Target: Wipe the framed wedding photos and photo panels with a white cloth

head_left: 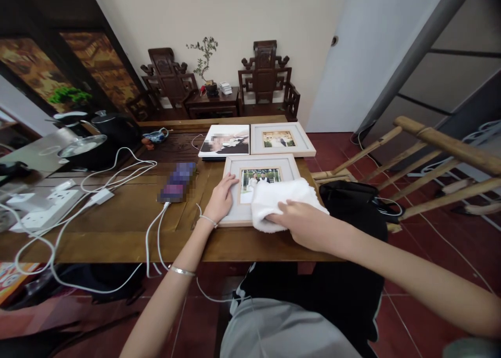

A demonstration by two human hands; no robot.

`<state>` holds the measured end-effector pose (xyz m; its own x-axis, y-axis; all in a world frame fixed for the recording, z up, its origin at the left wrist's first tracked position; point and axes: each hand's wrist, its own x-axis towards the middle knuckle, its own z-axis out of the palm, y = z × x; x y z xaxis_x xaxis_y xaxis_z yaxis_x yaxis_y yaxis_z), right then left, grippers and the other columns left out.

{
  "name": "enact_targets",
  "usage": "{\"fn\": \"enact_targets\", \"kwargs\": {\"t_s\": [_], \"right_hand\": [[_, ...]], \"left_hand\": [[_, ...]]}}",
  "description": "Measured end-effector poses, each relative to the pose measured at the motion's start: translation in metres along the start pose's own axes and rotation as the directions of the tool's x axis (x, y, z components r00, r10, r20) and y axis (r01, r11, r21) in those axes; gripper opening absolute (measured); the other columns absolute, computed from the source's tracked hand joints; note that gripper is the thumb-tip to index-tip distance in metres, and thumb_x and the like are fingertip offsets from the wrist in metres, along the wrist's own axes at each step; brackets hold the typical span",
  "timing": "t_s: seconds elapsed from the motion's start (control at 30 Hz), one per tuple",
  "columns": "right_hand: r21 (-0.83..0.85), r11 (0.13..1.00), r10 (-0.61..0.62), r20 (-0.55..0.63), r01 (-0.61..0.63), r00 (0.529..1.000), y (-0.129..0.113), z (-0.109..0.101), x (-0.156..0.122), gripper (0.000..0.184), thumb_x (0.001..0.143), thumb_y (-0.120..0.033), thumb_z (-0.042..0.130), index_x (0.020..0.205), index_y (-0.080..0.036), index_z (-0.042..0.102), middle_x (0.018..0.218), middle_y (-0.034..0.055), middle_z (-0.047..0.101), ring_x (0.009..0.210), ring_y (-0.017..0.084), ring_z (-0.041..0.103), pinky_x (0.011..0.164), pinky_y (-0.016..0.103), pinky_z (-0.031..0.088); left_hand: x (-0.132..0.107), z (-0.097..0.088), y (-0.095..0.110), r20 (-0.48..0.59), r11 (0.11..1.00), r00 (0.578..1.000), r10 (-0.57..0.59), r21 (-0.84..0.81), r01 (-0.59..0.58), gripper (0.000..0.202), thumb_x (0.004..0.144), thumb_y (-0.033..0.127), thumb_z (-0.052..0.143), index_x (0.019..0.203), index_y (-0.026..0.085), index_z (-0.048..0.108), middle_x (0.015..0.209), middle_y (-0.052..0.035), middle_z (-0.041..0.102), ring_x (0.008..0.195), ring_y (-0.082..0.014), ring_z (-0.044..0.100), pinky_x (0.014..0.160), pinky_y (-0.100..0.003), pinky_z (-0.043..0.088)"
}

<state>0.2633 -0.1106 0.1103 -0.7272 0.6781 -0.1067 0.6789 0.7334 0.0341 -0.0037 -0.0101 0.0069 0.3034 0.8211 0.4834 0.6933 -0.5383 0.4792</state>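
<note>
A light wooden picture frame (291,165) with a photo of two people lies flat near the table's front edge. My left hand (219,197) grips its left side, fingers bent over the border. On the frame's lower right part rests a folded white cloth (299,193). My right hand (295,219) is closed on this cloth, with the fingers partly tucked into its fold. The cloth covers that corner of the frame. Behind it lie a second framed photo (306,145) and a white-edged photo panel (235,133), side by side.
Left of the frame lies a phone (176,183) with white cables plugged in. A power strip (49,209), looping cords, a lidded pot (84,152) and a black kettle (113,128) occupy the table's left side. A bamboo rack (430,165) stands right of the table (129,238).
</note>
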Motion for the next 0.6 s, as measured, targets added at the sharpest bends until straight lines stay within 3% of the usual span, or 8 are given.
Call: {"fn": "enact_targets", "kwargs": {"t_s": [0.13, 0.23, 0.33, 0.47, 0.6], "right_hand": [[-0.015, 0.997, 0.080, -0.051, -0.080, 0.996, 0.012, 0.017, 0.014, 0.072, 0.076, 0.006, 0.042, 0.142, -0.022, 0.053, 0.134, 0.0214, 0.057, 0.124, 0.036, 0.054, 0.095, 0.048, 0.044], [-0.032, 0.983, 0.178, -0.117, -0.183, 0.977, 0.043, 0.030, 0.044, 0.078, 0.076, 0.009, 0.039, 0.148, -0.020, 0.045, 0.156, 0.0217, 0.036, 0.142, 0.040, 0.035, 0.107, 0.057, 0.035], [-0.086, 0.970, 0.206, -0.218, -0.229, 0.954, 0.077, 0.036, 0.076, 0.079, 0.076, 0.010, 0.038, 0.149, -0.017, 0.043, 0.162, 0.0208, 0.026, 0.148, 0.040, 0.023, 0.112, 0.060, 0.028], [-0.147, 0.969, 0.168, -0.193, -0.198, 0.967, 0.097, 0.037, 0.097, 0.073, 0.079, 0.008, 0.041, 0.147, -0.016, 0.046, 0.160, 0.0203, 0.030, 0.146, 0.041, 0.026, 0.111, 0.061, 0.026], [-0.152, 0.979, 0.115, -0.120, -0.133, 0.986, 0.080, 0.031, 0.082, 0.070, 0.080, 0.007, 0.039, 0.145, -0.018, 0.050, 0.155, 0.0202, 0.040, 0.140, 0.040, 0.037, 0.106, 0.058, 0.034]], "left_hand": [[0.000, 0.000, 0.000, -0.007, 1.000, 1.000, 0.008, -0.001, -0.008, 0.046, 0.085, 0.001, 0.038, 0.120, 0.014, 0.064, 0.138, -0.0128, 0.061, 0.141, -0.0246, 0.046, 0.119, -0.048, 0.036], [0.000, 0.000, 0.000, -0.007, 1.000, 1.000, 0.007, -0.010, -0.007, 0.045, 0.085, 0.002, 0.039, 0.120, 0.015, 0.064, 0.138, -0.0126, 0.062, 0.141, -0.0247, 0.046, 0.119, -0.048, 0.037], [-0.001, 0.000, -0.001, -0.002, 1.000, 1.000, 0.002, -0.022, -0.002, 0.047, 0.084, 0.001, 0.040, 0.121, 0.017, 0.064, 0.137, -0.0104, 0.062, 0.141, -0.0242, 0.046, 0.119, -0.048, 0.036], [-0.001, -0.001, -0.002, 0.002, 1.000, 1.000, 0.005, -0.027, -0.005, 0.049, 0.083, 0.000, 0.040, 0.122, 0.018, 0.064, 0.137, -0.0102, 0.062, 0.141, -0.0242, 0.046, 0.120, -0.049, 0.035], [0.000, -0.001, -0.002, 0.003, 1.000, 1.000, 0.016, -0.024, -0.016, 0.047, 0.084, 0.001, 0.039, 0.121, 0.016, 0.064, 0.137, -0.0120, 0.062, 0.141, -0.0247, 0.046, 0.119, -0.048, 0.036]]}}
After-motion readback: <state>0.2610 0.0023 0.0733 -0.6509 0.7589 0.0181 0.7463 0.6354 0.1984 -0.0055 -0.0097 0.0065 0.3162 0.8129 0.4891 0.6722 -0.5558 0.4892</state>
